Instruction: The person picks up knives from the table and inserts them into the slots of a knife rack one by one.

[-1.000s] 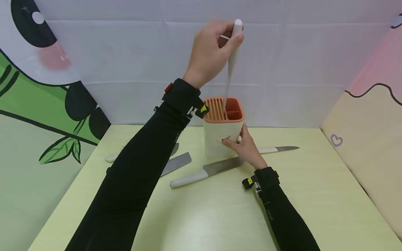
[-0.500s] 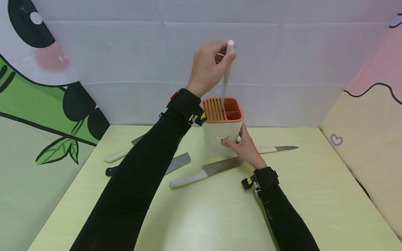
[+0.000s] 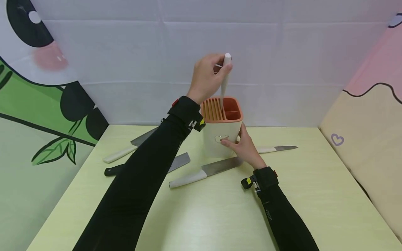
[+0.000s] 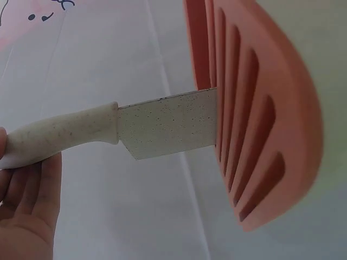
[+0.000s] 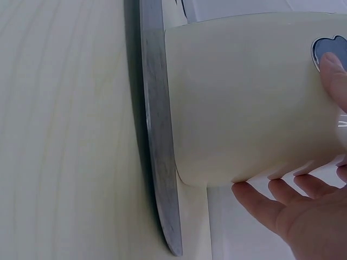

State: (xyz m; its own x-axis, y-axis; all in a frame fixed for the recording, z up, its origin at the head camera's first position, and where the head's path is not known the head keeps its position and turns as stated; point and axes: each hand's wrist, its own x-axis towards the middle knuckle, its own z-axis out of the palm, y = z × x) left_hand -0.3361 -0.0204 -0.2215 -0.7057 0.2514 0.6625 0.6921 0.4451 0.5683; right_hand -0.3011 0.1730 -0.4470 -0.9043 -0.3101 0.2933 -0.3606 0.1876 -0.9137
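My left hand (image 3: 207,76) pinches the white speckled handle of a kitchen knife (image 3: 225,71) above the knife holder (image 3: 213,134). In the left wrist view, the knife's blade (image 4: 168,124) stands partly inside one of the slots in the orange lid (image 4: 293,108); its lower part is hidden. The holder is cream-coloured and upright, with slots on the left and open compartments on the right. My right hand (image 3: 248,150) grips its lower right side, thumb on the front emblem and fingers along the side, as the right wrist view also shows.
A white-handled chef's knife (image 3: 220,166) lies just before the holder. To the left are another white-handled knife (image 3: 120,154) and a black-handled knife (image 3: 113,170), partly covered by my left arm. A slim knife (image 3: 285,148) lies right. A cloth backdrop (image 3: 282,69) rises behind the table.
My left hand has come down with the knife, so its blade sits deeper in the slot and the handle stands more upright. The right hand has stayed on the holder.
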